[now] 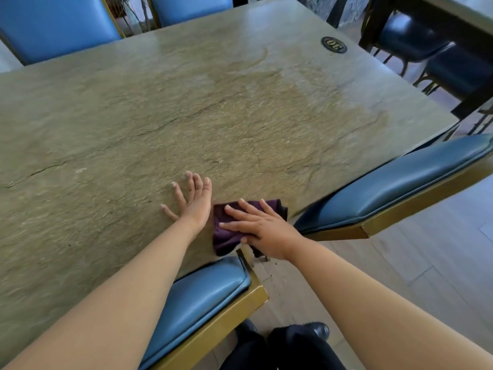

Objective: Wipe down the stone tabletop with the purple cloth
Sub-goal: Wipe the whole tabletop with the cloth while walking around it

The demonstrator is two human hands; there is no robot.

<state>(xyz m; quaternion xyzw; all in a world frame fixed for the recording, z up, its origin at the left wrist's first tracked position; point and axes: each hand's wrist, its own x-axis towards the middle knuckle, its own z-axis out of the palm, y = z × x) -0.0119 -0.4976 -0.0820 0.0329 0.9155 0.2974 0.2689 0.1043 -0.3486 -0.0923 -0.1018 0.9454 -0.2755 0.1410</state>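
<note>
The stone tabletop (186,108) is a rough grey-green slab that fills most of the view. At its near right corner lies the purple cloth (226,236), bunched and partly hanging over the edge. My right hand (260,227) lies flat on the cloth with fingers spread, pressing it onto the stone. Just to the left of the cloth, my left hand (190,200) rests flat on the bare stone with fingers apart and holds nothing.
Blue padded chairs with gold frames stand around the table: one under the near edge (202,300), one at the right (394,188), two at the far side (53,22). A round black number plate (334,44) sits at the far right corner. Dark chairs (426,49) stand beyond.
</note>
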